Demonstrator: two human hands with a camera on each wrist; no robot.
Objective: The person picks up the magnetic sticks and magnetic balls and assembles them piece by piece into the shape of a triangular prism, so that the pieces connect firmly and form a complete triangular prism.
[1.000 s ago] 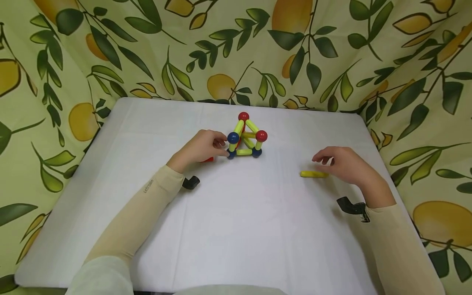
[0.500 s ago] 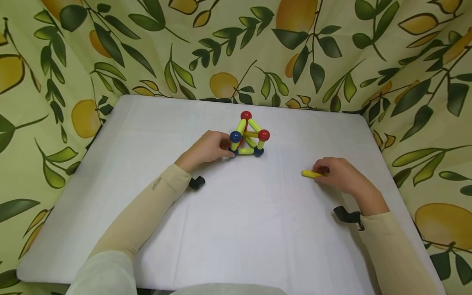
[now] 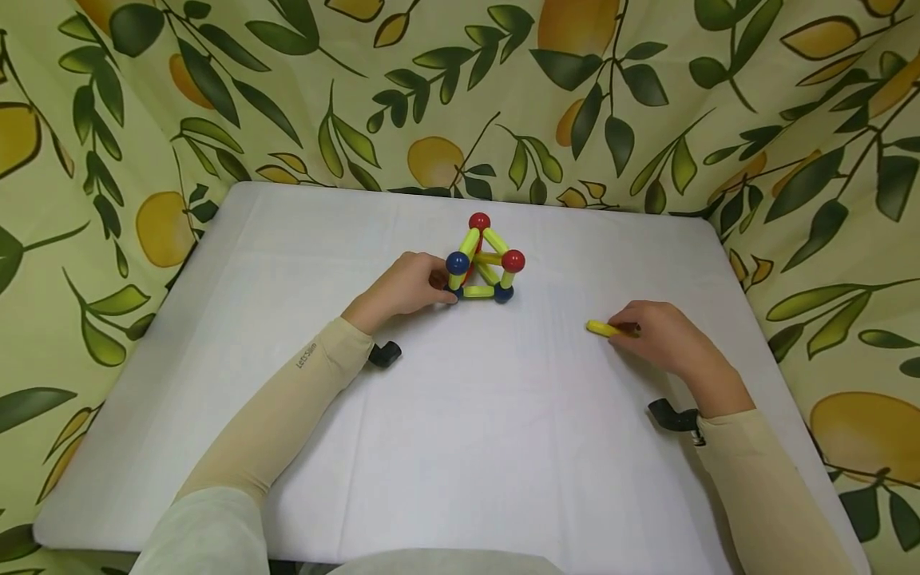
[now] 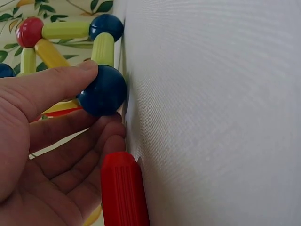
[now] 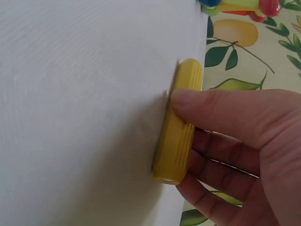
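A frame of magnetic rods and balls (image 3: 478, 292) stands toward the back middle of the table in the head view, with lime, yellow and red rods joining red and blue balls. My left hand (image 3: 410, 283) is at its lower left corner, thumb and fingers around a blue ball (image 4: 104, 92) there. Beside those fingers, a ribbed red rod (image 4: 123, 193) lies on the table in the left wrist view; the head view hides it. Over to the right, my right hand (image 3: 660, 339) pinches a ribbed yellow magnetic rod (image 5: 176, 141) between thumb and fingers, close to the tabletop.
A white cloth (image 3: 460, 447) covers the table. Patterned curtains (image 3: 438, 96) hang right behind the table and along its sides. Each wrist carries a black camera mount, such as the right one (image 3: 672, 415).
The right hand came down from just above the yellow rod and took hold of it, turning it slightly. The left hand moved in onto the frame's blue ball, and the red rod went out of sight.
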